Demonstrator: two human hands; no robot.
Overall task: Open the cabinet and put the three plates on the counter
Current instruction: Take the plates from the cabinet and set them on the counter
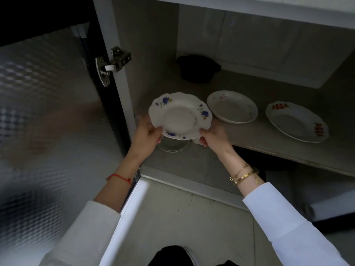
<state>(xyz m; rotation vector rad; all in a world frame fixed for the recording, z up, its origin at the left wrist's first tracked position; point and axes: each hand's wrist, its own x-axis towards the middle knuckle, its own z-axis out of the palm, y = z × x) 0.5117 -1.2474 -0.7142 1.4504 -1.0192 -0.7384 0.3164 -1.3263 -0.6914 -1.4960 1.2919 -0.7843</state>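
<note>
The cabinet stands open, its frosted glass door [48, 112] swung out to the left. I hold a white plate with blue flowers [179, 116] just above the shelf's front left corner. My left hand [147, 134] grips its left rim and my right hand [213, 137] grips its right rim. A second white plate with faint pink flowers [232, 106] lies on the cabinet shelf [269, 139], right of the held one. A third plate with red patterns [296, 121] rests further right on the same shelf.
A black pot [198, 69] stands at the back of the shelf. A glass dish [172, 145] sits on the lower level under the held plate. The door hinge [113, 64] juts out on the left frame. Pale floor tiles [192, 217] lie below.
</note>
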